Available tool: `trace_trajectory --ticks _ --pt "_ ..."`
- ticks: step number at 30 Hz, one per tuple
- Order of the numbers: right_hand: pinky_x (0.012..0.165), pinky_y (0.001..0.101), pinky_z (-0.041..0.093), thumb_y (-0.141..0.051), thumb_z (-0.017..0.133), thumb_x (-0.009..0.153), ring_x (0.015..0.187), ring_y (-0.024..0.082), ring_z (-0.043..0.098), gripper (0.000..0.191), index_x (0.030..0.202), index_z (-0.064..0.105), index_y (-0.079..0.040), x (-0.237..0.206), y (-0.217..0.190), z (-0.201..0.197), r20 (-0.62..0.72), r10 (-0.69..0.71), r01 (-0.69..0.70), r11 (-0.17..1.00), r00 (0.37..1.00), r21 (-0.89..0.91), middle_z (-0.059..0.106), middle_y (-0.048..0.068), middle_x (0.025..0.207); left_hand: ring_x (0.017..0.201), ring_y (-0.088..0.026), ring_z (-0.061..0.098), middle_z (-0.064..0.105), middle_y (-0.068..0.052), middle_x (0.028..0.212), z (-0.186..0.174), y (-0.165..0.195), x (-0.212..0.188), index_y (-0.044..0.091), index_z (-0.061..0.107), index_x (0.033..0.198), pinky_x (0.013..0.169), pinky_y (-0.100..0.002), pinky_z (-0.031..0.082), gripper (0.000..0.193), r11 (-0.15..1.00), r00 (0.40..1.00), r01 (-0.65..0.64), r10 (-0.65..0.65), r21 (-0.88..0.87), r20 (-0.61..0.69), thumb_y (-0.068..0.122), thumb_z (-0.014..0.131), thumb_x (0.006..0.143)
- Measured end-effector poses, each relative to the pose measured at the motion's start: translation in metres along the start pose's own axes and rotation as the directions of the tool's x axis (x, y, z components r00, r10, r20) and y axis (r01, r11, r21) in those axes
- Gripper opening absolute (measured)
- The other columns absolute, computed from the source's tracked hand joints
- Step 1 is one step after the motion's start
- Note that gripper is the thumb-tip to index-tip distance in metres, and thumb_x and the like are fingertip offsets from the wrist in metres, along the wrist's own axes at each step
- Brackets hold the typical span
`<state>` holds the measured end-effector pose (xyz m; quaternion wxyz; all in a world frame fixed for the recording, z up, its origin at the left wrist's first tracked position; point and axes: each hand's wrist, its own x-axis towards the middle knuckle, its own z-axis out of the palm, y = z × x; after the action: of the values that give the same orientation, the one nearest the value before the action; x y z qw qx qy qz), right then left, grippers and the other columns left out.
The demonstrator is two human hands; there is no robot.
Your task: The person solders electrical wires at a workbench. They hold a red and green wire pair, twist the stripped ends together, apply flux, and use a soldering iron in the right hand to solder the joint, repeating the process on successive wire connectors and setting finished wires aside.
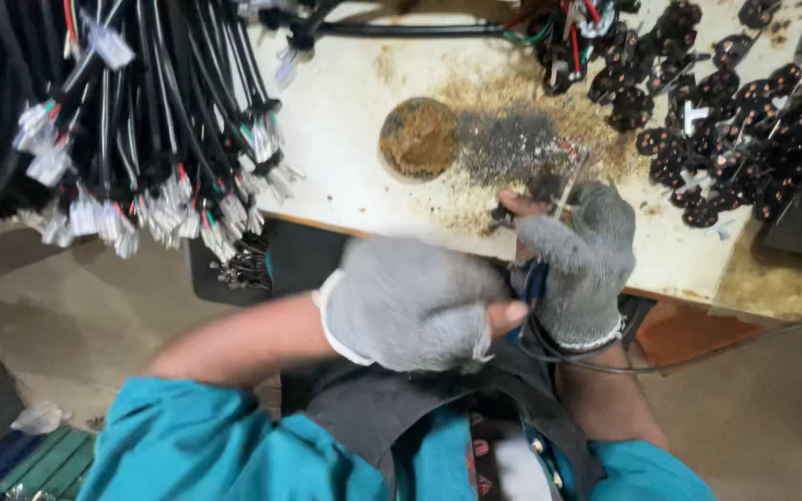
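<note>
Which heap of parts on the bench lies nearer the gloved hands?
The heap of small dark round parts at the right, beside the right hand; the black cable bundle with white connectors lies farther left.

Both hands, left hand (410, 301) and right hand (582, 260), wear grey fingerless knit gloves, with teal sleeves (206, 445).

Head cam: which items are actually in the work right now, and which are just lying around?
In hand:
- left hand and right hand, both in grey gloves
- black cable running between them
- thin wire end at the right fingertips

Lying about:
- hanging cable bundle with white connectors
- pile of dark round parts
- round brown disc on the white table
</note>
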<state>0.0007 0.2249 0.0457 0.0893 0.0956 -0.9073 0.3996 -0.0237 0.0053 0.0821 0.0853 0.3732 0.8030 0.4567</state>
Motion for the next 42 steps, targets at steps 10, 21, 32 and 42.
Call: trace_trajectory --ticks 10,21,32,42 --pt "0.091 0.0415 0.047 -0.022 0.097 0.085 0.095 0.032 0.064 0.029 0.107 0.081 -0.013 -0.024 0.013 0.007 0.055 0.019 -0.005 0.969 0.998 -0.247 0.074 0.009 0.094 0.087 -0.019 0.071 0.072 -0.005 0.102 -0.085 -0.047 -0.089 0.01 0.07 0.114 0.077 -0.031 0.055 0.015 0.421 0.827 0.534 -0.082 0.733 -0.556 0.014 0.075 0.101" --pt "0.09 0.0422 0.046 -0.027 0.097 0.082 0.098 0.034 0.063 0.031 0.104 0.081 -0.013 -0.025 0.014 0.01 0.074 0.031 -0.01 0.961 0.997 -0.277 0.074 0.009 0.092 0.067 -0.015 0.066 0.066 0.003 0.073 -0.105 -0.081 -0.09 0.02 0.071 0.087 0.061 -0.028 0.047 0.028 0.009 0.868 0.466 -0.199 0.885 -0.455 0.046 0.08 0.079" --pt "0.081 0.0344 0.054 -0.037 0.089 0.083 0.09 0.02 0.066 0.049 0.116 0.072 -0.005 -0.068 0.052 0.028 0.119 0.216 -0.246 0.799 0.969 0.549 0.073 0.006 0.1 0.07 -0.035 0.061 0.06 -0.009 0.078 -0.06 0.003 -0.068 0.011 0.064 0.087 0.062 -0.044 0.048 0.024 0.988 0.988 0.152 -0.152 -0.004 0.001 0.036 0.064 0.087" --pt "0.079 0.0298 0.058 -0.017 0.084 0.085 0.088 0.018 0.071 0.033 0.111 0.07 -0.002 -0.123 0.053 0.002 0.505 0.151 -0.462 0.675 0.849 0.575 0.075 0.008 0.097 0.079 -0.043 0.065 0.066 -0.02 0.091 -0.001 -0.025 -0.047 0.001 0.065 0.111 0.064 -0.049 0.051 0.048 0.944 0.916 0.248 -0.156 -0.216 0.37 0.039 0.067 0.082"
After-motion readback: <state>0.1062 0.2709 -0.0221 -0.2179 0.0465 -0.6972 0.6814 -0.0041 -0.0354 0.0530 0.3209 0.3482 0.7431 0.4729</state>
